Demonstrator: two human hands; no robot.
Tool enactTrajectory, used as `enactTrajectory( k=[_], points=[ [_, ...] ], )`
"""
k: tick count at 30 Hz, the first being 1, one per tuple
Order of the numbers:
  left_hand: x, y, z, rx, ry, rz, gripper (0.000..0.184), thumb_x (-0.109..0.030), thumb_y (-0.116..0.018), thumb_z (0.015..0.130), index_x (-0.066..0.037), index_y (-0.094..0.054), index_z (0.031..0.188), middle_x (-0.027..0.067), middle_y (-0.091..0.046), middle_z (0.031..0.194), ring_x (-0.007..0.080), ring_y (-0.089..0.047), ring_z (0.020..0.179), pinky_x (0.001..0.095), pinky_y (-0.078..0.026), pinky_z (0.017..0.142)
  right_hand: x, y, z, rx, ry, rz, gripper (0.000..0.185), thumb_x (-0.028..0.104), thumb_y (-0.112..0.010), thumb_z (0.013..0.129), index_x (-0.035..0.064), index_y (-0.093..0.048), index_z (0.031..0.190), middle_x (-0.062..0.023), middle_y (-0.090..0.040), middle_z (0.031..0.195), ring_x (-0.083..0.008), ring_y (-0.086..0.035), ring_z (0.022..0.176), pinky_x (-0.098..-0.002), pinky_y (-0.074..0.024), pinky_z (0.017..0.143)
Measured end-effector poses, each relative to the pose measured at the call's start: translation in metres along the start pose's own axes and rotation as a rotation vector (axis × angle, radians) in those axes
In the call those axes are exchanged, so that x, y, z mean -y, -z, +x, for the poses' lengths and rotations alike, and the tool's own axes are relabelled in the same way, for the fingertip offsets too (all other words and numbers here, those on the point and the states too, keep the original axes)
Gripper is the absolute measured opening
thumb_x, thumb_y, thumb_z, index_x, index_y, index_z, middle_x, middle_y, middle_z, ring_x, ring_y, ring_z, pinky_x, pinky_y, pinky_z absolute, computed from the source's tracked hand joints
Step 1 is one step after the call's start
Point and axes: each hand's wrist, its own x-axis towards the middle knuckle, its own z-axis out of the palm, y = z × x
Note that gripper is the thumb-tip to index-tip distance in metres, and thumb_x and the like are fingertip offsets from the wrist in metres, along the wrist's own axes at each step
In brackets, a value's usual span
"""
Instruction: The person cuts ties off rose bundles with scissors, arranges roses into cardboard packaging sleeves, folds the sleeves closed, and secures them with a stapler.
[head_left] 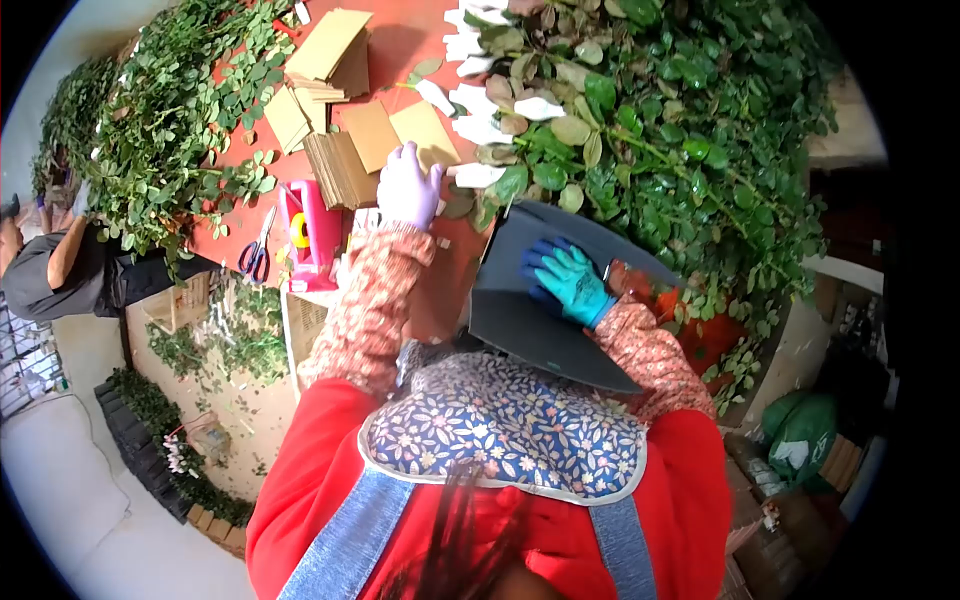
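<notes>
My left hand (408, 190), in a thin purple glove, reaches over the table with its fingers stretched out and thumb apart. Its fingertips are at the near edge of brown cardboard sheets (425, 132); whether they touch is hard to tell. Just left of it stands a stack of cardboard pieces (340, 170). My right hand (570, 280), in a teal and blue glove, lies flat with fingers spread on a dark grey folded sheet (540, 335). The sheet stands partly opened in front of my apron, with a crease across it.
A pink tape dispenser (318, 235) and scissors (257, 250) lie on the red table (435, 290). Leafy stems with white-wrapped ends (480, 128) are heaped at the right; more greenery (180, 130) is at the left. A person in dark clothes (60, 270) is at far left.
</notes>
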Motion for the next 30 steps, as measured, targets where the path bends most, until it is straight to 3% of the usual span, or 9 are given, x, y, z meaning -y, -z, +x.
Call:
enactTrajectory(
  k=[5,11,15,18,19,21,22,23,30],
  points=[
    [-0.037,-0.012,0.054,0.305,0.416,0.205,0.066,-0.042,-0.078,0.074,-0.003,-0.051,0.12,0.016,-0.052,0.126,0.0406,-0.061,0.102,0.0456,-0.053,0.087,0.003,0.003,-0.001,0.079,-0.031,-0.052,0.034,0.022,-0.061,0.086,0.0139,-0.061,0.119,-0.0076,-0.052,0.138,-0.0293,-0.044,0.132,-0.0486,-0.0305,0.11],
    [-0.02,-0.019,0.051,0.218,0.578,-0.064,0.117,-0.016,-0.087,0.059,-0.005,-0.015,0.151,0.0211,-0.044,0.128,0.0366,-0.061,0.105,0.0416,-0.052,0.089,0.002,0.004,0.001,0.034,0.003,0.004,0.04,0.019,-0.064,0.08,0.0118,-0.061,0.12,-0.0095,-0.051,0.138,-0.0292,-0.043,0.133,-0.0482,-0.029,0.112],
    [0.024,-0.049,0.046,-0.053,0.395,-0.398,0.099,-0.015,-0.084,0.062,0.0,-0.031,0.145,0.0185,-0.063,0.107,0.0322,-0.066,0.093,0.0387,-0.053,0.085,0.0,0.0,-0.002,0.03,-0.014,0.025,0.039,0.021,-0.064,0.081,0.012,-0.061,0.119,-0.01,-0.053,0.136,-0.0296,-0.045,0.131,-0.0484,-0.0306,0.111],
    [0.057,-0.025,0.038,-0.15,0.28,-1.018,0.039,-0.006,-0.076,0.074,0.003,-0.064,0.109,0.0072,-0.068,0.092,0.0149,-0.062,0.08,0.0308,-0.052,0.074,-0.006,-0.01,-0.008,0.053,0.003,-0.023,0.042,0.017,-0.064,0.078,0.0117,-0.061,0.12,-0.0111,-0.053,0.135,-0.0322,-0.045,0.13,-0.0509,-0.0317,0.108],
    [0.044,0.033,0.033,0.106,0.399,-0.765,0.027,0.001,-0.07,0.078,0.0,-0.065,0.104,0.0068,-0.067,0.093,0.0165,-0.062,0.081,0.0305,-0.051,0.075,-0.007,-0.015,-0.013,0.049,-0.013,-0.022,0.043,0.015,-0.063,0.077,0.0118,-0.061,0.12,-0.0117,-0.052,0.136,-0.0325,-0.045,0.13,-0.0515,-0.0314,0.108],
    [0.019,0.07,-0.005,0.034,0.33,-1.243,0.019,0.0,-0.066,0.082,-0.002,-0.064,0.101,0.011,-0.064,0.104,0.02,-0.059,0.103,0.0305,-0.049,0.085,-0.005,-0.009,-0.009,0.013,-0.008,0.029,0.046,0.017,-0.063,0.077,0.0126,-0.06,0.122,-0.0112,-0.053,0.136,-0.032,-0.044,0.13,-0.0508,-0.0291,0.111],
    [0.023,0.076,-0.017,0.26,0.045,-1.716,0.015,-0.006,-0.066,0.086,-0.003,-0.064,0.1,0.014,-0.061,0.109,0.0272,-0.056,0.11,0.0357,-0.047,0.094,-0.005,-0.005,-0.006,0.018,-0.015,0.019,0.048,0.017,-0.064,0.075,0.0131,-0.06,0.123,-0.0111,-0.053,0.136,-0.0319,-0.044,0.131,-0.0506,-0.0287,0.112],
    [0.021,0.073,-0.028,0.358,-0.295,-1.551,0.012,-0.012,-0.063,0.091,-0.004,-0.064,0.1,0.0165,-0.061,0.11,0.0339,-0.056,0.112,0.0414,-0.046,0.097,-0.004,-0.005,-0.006,0.026,-0.013,0.013,0.05,0.018,-0.065,0.073,0.0137,-0.06,0.123,-0.0109,-0.053,0.136,-0.0318,-0.044,0.131,-0.0505,-0.0282,0.112],
    [-0.046,0.01,-0.087,1.315,0.267,-1.084,0.046,-0.016,-0.076,0.085,0.002,-0.058,0.123,0.0074,-0.069,0.101,0.0145,-0.062,0.092,0.0291,-0.05,0.084,-0.015,-0.04,-0.027,0.231,-0.102,-0.122,0.059,0.022,-0.064,0.065,0.0146,-0.06,0.123,-0.0088,-0.057,0.128,-0.03,-0.049,0.124,-0.047,-0.0321,0.108]
  ],
)
